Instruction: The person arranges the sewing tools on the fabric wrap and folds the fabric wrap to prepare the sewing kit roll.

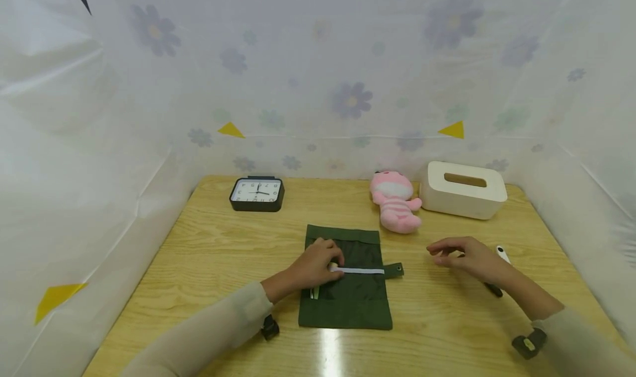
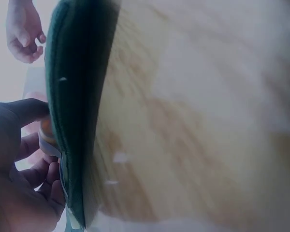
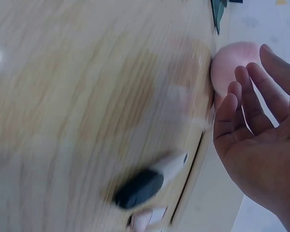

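A dark green fabric roll-up pouch (image 1: 348, 313) lies spread on the table, with a white elastic strap (image 1: 365, 270) across its middle and a snap tab (image 1: 394, 270) on its right side. My left hand (image 1: 318, 264) is over the pouch's left half, thumb and fingers bent around a small rounded orange-brown piece (image 2: 47, 129) at the strap. Most of that piece is hidden by the hand. To the right of the pouch, my right hand (image 1: 469, 258) hovers above the table with loosely bent fingers and holds nothing. A white-and-black utensil (image 3: 141, 187) lies beneath the right wrist.
A black-framed clock (image 1: 257, 194) stands at the back left. At the back right, a pink plush toy (image 1: 396, 203) lies beside a white tissue box (image 1: 467, 192). Pale flowered sheeting (image 1: 318, 79) encloses the table's back and sides.
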`<state>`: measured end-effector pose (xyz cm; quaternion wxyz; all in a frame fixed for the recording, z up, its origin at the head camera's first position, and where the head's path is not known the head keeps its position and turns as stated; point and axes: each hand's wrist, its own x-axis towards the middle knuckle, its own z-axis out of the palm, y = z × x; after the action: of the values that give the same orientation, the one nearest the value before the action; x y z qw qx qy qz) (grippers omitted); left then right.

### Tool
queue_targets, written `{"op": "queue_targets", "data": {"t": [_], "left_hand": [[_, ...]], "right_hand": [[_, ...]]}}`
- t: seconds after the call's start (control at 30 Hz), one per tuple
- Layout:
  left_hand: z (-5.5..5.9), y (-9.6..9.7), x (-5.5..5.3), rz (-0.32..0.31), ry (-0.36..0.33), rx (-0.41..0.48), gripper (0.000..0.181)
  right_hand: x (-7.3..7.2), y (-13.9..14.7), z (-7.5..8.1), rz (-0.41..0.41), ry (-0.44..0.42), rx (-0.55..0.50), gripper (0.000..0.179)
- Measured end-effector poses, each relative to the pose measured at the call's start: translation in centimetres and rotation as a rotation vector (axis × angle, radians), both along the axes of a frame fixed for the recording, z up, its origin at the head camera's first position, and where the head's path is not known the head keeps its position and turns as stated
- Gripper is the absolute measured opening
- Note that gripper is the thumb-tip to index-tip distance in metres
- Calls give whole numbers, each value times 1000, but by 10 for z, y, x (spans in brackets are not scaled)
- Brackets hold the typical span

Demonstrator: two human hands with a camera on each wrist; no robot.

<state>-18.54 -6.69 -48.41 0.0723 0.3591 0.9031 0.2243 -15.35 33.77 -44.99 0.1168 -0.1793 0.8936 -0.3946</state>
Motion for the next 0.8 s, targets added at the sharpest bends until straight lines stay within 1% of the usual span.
{"op": "queue_targets", "data": {"t": [0.1, 0.3, 0.5, 0.67, 0.8], "left_hand": [[-1, 0, -1, -1, 0, 0, 10], [1, 1, 0, 5, -12, -1, 10], [-2, 0, -1, 9, -20, -6, 10], [-5, 0, -3, 6, -28, -5, 11], [-6, 0, -4, 8, -45, 9, 9]], "right_hand": [[1, 15, 2, -14, 16, 14, 33], [3, 45, 4, -29, -16, 31, 36], [1, 68, -1, -10, -76, -32, 41], [-2, 80, -6, 19, -73, -23, 45], [-5, 86, -7, 59, -112, -42, 47]]}}
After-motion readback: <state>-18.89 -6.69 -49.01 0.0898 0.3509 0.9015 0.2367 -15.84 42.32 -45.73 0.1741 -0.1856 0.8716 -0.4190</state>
